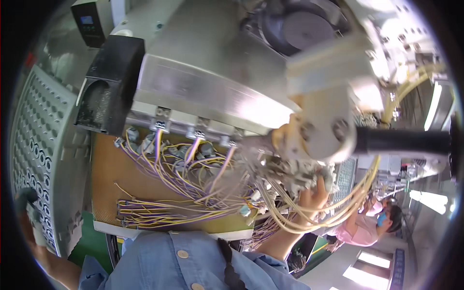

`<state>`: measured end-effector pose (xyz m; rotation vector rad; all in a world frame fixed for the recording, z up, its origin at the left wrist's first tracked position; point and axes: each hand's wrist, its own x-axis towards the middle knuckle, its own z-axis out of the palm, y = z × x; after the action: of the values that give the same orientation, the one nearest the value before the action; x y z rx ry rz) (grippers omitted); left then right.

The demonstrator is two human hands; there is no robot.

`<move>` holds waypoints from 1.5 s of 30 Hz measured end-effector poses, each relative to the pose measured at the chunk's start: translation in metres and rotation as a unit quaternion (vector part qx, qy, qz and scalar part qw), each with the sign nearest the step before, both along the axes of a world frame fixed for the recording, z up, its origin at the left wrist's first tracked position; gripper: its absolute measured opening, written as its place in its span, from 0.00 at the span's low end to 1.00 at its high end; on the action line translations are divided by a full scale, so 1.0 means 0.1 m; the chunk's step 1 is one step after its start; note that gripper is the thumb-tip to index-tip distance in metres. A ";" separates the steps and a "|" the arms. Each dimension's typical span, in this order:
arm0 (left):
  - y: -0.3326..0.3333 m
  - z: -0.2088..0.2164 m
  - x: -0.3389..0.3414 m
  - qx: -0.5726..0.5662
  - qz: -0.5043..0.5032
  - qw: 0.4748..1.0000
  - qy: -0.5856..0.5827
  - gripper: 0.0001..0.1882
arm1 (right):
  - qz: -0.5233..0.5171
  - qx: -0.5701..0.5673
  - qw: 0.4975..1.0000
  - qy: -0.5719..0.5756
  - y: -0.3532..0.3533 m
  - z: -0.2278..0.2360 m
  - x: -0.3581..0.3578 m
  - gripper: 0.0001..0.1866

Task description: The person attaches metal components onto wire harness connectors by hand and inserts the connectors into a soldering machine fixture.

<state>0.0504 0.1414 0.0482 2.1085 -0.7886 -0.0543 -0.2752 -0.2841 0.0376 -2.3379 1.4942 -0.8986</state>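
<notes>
Wire handling at the machine (212,89), I judged.
The wires (162,209) lay left of my right hand (311,199); I couldn't tell its grip (nor the left hand's (34,242), beside the tray (36,130)). Next called for care.

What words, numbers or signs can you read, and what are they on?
I can't read any out for you.
The small lit blue screen on the dark box-shaped device: too small to read.
The long blue sign at the lower right: its marks are too small and blurred.
</notes>
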 end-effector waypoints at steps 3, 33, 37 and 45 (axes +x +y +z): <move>-0.33 -0.12 -0.19 -0.008 -0.039 0.997 0.073 0.26 | 0.071 -0.089 0.982 0.152 -0.44 -0.25 -0.24 0.10; -1.70 -0.27 -1.31 -0.226 -0.323 0.874 0.284 0.20 | 0.465 0.453 0.754 -0.102 1.02 0.22 0.63 0.05; -1.73 -0.34 -1.34 -0.227 -0.285 0.873 0.323 0.18 | 0.519 0.373 0.764 -0.088 0.94 0.15 0.59 0.06; -1.80 -0.33 -1.22 -0.183 -0.316 0.931 0.016 0.17 | 0.452 0.502 0.736 -0.057 0.88 0.16 0.60 0.07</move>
<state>-0.0716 -0.0383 0.0153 1.4368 -1.3195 -0.2634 -0.2156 -0.1966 0.0538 -1.6857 0.3681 0.0805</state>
